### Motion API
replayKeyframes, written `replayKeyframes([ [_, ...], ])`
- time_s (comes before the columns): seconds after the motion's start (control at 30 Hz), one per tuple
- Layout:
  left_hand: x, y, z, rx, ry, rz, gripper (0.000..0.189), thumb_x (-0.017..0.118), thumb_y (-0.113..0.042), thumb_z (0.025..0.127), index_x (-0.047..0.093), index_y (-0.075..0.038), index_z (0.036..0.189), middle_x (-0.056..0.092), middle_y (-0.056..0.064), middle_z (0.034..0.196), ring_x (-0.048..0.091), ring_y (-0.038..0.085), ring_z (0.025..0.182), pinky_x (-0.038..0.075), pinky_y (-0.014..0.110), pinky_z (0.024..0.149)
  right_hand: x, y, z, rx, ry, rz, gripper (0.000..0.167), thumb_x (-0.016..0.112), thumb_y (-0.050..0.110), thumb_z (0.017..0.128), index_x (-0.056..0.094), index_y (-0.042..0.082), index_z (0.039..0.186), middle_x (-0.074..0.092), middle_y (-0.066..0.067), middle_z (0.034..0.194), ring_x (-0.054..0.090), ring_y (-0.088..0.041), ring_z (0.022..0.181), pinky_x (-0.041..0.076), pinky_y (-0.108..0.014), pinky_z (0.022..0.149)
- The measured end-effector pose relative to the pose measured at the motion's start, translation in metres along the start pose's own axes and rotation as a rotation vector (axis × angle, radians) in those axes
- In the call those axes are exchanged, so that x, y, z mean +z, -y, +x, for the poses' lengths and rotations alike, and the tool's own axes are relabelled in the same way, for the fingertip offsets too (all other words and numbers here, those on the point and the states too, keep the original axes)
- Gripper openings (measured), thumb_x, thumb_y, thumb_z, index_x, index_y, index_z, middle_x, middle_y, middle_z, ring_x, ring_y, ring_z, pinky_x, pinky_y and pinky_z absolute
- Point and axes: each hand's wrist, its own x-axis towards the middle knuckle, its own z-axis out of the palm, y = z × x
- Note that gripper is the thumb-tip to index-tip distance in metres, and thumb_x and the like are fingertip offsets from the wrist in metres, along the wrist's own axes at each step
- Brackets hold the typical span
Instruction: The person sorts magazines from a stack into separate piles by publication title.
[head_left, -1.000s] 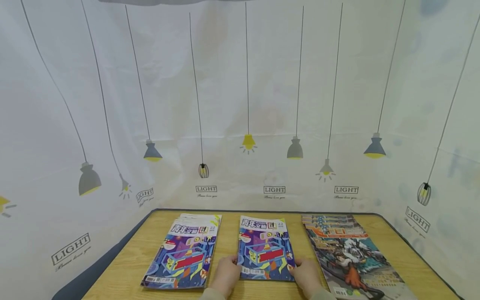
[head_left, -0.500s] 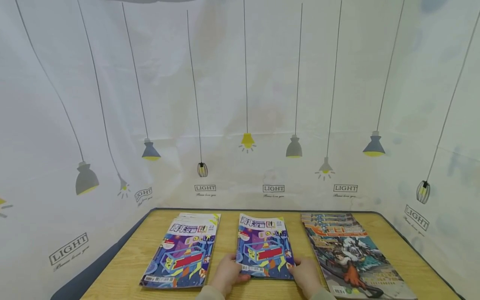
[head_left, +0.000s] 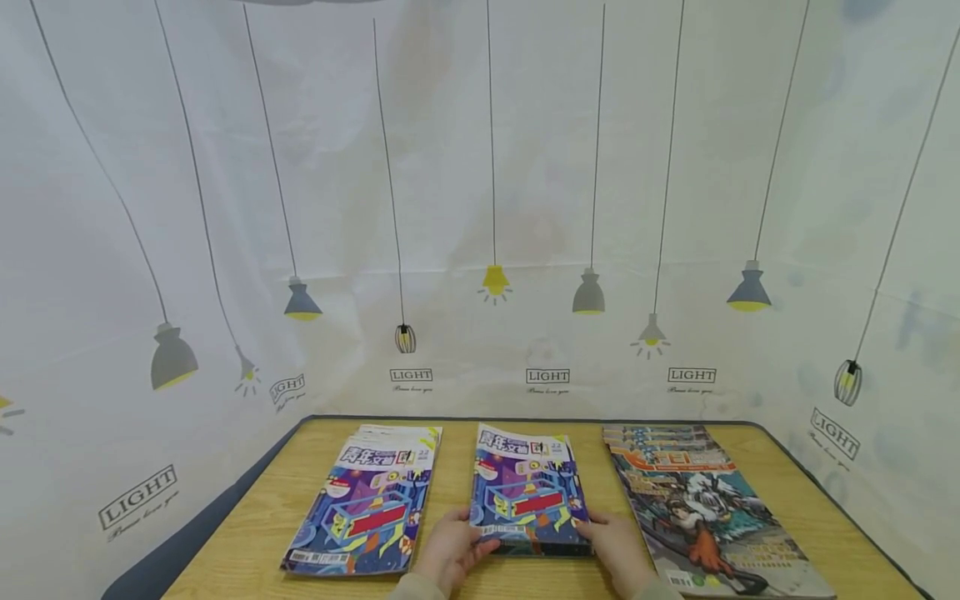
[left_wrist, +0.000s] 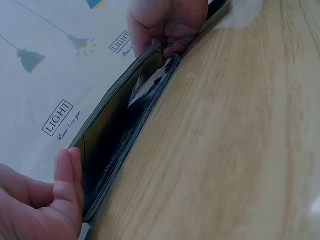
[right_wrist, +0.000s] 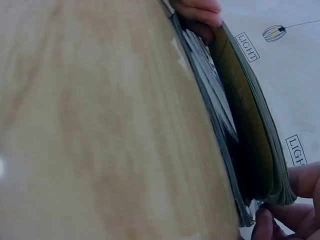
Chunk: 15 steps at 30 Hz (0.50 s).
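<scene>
In the head view, a purple-blue magazine (head_left: 525, 492) is raised at its near edge, tilted over another magazine (head_left: 540, 550) in the middle of the table. My left hand (head_left: 450, 550) grips its left near corner, a finger reaching under the edge. At the right near corner my right hand (head_left: 615, 546) pinches it. Both wrist views show a dark gap between the lifted magazine (left_wrist: 117, 82) and the lower one (right_wrist: 212, 115). In the right wrist view, the fingers (right_wrist: 295, 215) of my right hand curl round the corner.
To the left lies a fanned stack of matching purple magazines (head_left: 367, 508). A stack of larger comic-style magazines (head_left: 712, 517) is on the right. The wooden table (head_left: 247, 508) has a dark edge, with a lamp-patterned white curtain (head_left: 480, 183) behind and beside it.
The near edge of the middle magazine has risen, uncovering the one beneath it. My left hand has shifted its fingers under the edge; my right hand stays at the right corner.
</scene>
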Motion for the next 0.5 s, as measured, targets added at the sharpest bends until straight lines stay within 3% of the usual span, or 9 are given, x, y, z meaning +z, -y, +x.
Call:
replayKeyframes([
  [0.1,-0.0011,-0.0022,0.0013,-0.047,-0.017,-0.016,0.053,0.039,0.018,0.089,0.024,0.017,0.14,0.052,0.031,0.119,0.065,0.021,0.08,0.056,0.03,0.076,-0.0019,0.0014,0.0014,0.017,0.012,0.028,0.052,0.064,0.011,0.088,0.048,-0.018,0.128,0.058,-0.03,0.121,0.056,-0.043,0.106,0.049,-0.048,0.087],
  [0.23,-0.0016,-0.0039,0.0025,-0.092,-0.033,-0.029,0.055,0.038,0.017,0.09,0.021,0.015,0.142,0.049,0.033,0.124,0.065,0.021,0.081,0.056,0.03,0.077,-0.0039,0.0017,0.0017,0.041,0.028,0.115,0.05,0.062,0.007,0.088,0.048,-0.017,0.13,0.068,-0.018,0.097,0.061,-0.025,0.072,0.05,-0.032,0.064],
  [0.3,-0.0022,-0.0036,0.0022,-0.096,-0.032,-0.028,0.055,0.038,0.017,0.09,0.022,0.015,0.142,0.05,0.033,0.123,0.065,0.021,0.08,0.056,0.029,0.076,-0.0049,0.0016,0.0005,0.053,0.04,0.171,0.05,0.061,0.004,0.088,0.046,-0.017,0.131,0.068,-0.01,0.089,0.06,-0.019,0.063,0.05,-0.028,0.057],
  [0.5,-0.0045,-0.0024,-0.0007,-0.078,-0.013,-0.013,0.051,0.039,0.017,0.09,0.026,0.016,0.139,0.058,0.026,0.112,0.065,0.02,0.077,0.056,0.029,0.074,-0.0072,-0.0015,-0.0017,0.079,0.088,0.303,0.049,0.053,-0.008,0.089,0.039,-0.019,0.135,0.069,-0.009,0.086,0.065,-0.017,0.066,0.055,-0.027,0.058],
])
